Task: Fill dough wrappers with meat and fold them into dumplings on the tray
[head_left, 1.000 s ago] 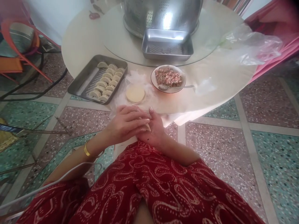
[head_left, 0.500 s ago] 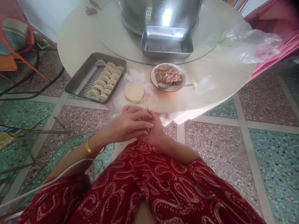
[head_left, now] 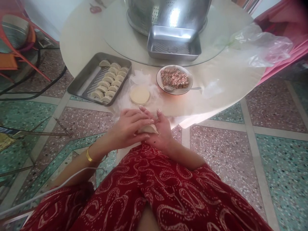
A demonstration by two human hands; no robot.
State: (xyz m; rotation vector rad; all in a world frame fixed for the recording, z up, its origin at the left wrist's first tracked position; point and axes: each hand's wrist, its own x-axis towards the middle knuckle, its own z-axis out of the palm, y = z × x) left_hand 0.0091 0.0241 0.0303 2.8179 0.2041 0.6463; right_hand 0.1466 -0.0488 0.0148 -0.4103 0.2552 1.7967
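A folded dumpling (head_left: pixel 148 129), pale and half-moon shaped, sits between my two hands just off the table's near edge. The fingers of my left hand (head_left: pixel 131 125) curl over it from the left and grip it. Beneath it, my right hand (head_left: pixel 161 133) holds it on the palm, thumb raised and some fingers partly hidden behind the left hand. Just beyond my hands, a stack of round wrappers (head_left: pixel 140 95) lies on a crumpled plastic bag (head_left: pixel 122 99). A bowl (head_left: pixel 157 81) holds minced filling (head_left: pixel 175 77) and a spoon (head_left: pixel 195 88).
To the left, a metal tray (head_left: pixel 80 84) carries rows of dumplings (head_left: pixel 108 77). Another metal tray (head_left: pixel 166 48) stands on the glass turntable (head_left: pixel 216 48), before a large perforated pot (head_left: pixel 166 14). Clear plastic (head_left: pixel 267 48) lies at the right. A white cable (head_left: pixel 55 187) crosses my left arm.
My hands, pressed together before, have come slightly apart, and the dumpling between them now shows. My right fingers have stretched forward. The camera view has shifted a little.
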